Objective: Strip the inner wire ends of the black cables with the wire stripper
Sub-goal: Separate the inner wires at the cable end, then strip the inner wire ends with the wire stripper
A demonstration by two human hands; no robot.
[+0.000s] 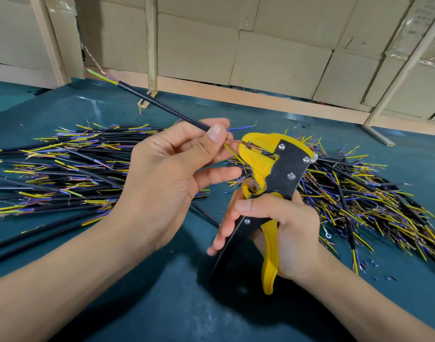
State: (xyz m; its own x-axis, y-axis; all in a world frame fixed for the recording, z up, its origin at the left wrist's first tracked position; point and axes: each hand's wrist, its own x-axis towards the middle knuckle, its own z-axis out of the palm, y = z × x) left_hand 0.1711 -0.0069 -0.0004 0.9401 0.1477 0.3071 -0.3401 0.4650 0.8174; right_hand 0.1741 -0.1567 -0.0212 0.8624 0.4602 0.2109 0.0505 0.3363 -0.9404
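Right hand [273,225] grips the wire stripper [268,183]; left hand [177,169] pinches a black cable [162,104], brown wire in its mouth. Squeezing while neighbouring wires stray in risks a miscut.

Left hand [169,174]: pinches cable [162,104], its brown wire [236,142] in the stripper's head
Right hand [283,233]: grips stripper [273,174] by both handles
Mat [162,292]: teal, cable piles at left [63,169] and right [359,193]
Back: cardboard wall [273,45]
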